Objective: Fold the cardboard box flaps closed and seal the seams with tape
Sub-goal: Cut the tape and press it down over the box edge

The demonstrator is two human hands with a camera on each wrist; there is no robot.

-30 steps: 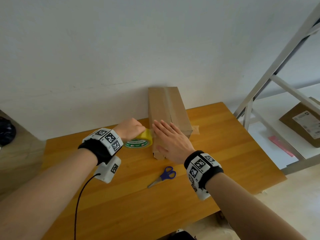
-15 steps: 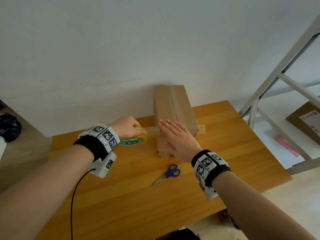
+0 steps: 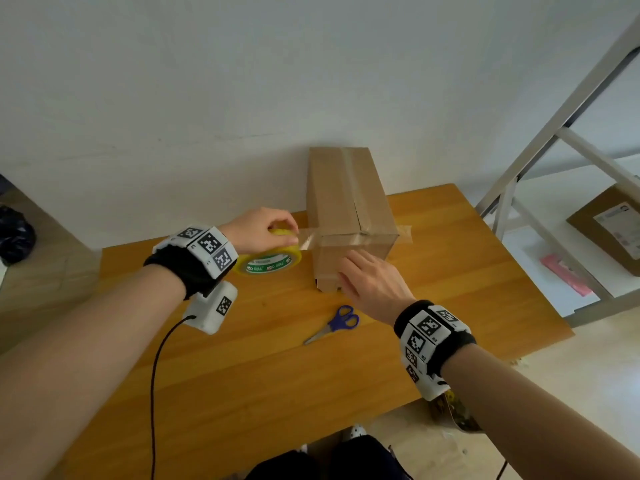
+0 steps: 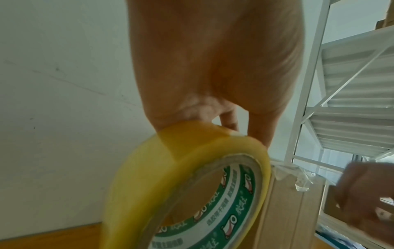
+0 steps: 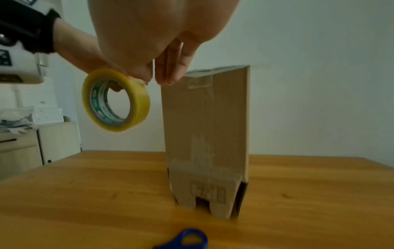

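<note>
A tall brown cardboard box stands on the wooden table with its top flaps folded shut and a taped centre seam. My left hand grips a yellow tape roll just left of the box. A clear strip runs from the roll across the box's near top edge and sticks out on the right. My right hand lies with straight fingers against the box's near face. In the right wrist view its fingertips sit at the upper left corner of the box, beside the roll.
Blue-handled scissors lie on the table in front of the box. A white metal rack stands to the right, holding another cardboard box. A wall runs close behind the table. A cable hangs from my left wrist.
My right hand has slid off the box's top, down onto its near face. My left hand has drawn the roll slightly away from the box, so more strip shows.
</note>
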